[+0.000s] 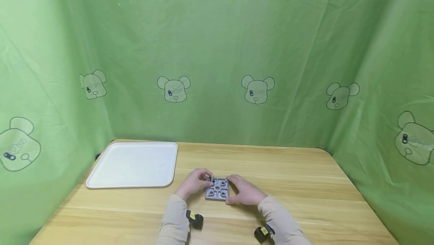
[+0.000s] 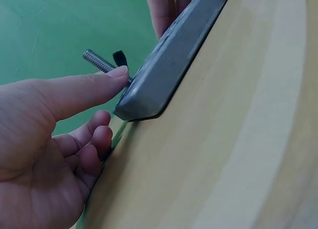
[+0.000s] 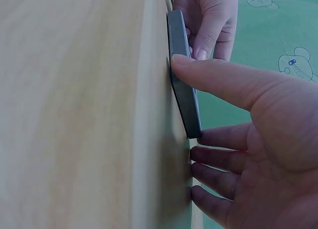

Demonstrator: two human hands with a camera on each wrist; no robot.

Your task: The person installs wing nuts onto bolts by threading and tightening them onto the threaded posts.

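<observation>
A square grey metal plate (image 1: 217, 194) with recessed round holes and grooves lies flat on the table between the two hands. A threaded bolt (image 2: 97, 59) rises from its far left corner, with a small dark tab (image 2: 119, 57) beside it. My left hand (image 1: 194, 183) pinches the bolt at the thumb and forefinger; in the left wrist view the thumb covers its lower part and the other fingers are curled below. My right hand (image 1: 246, 191) holds the plate from the right, thumb against the near side and fingertips at the far side.
A white rectangular tray (image 1: 132, 164) lies at the table's left back. The wooden table (image 1: 288, 169) is bordered by green curtains (image 1: 217, 120) with printed bear heads. Each wrist carries a small black camera, one on the left (image 1: 195, 219) and one on the right (image 1: 262, 233).
</observation>
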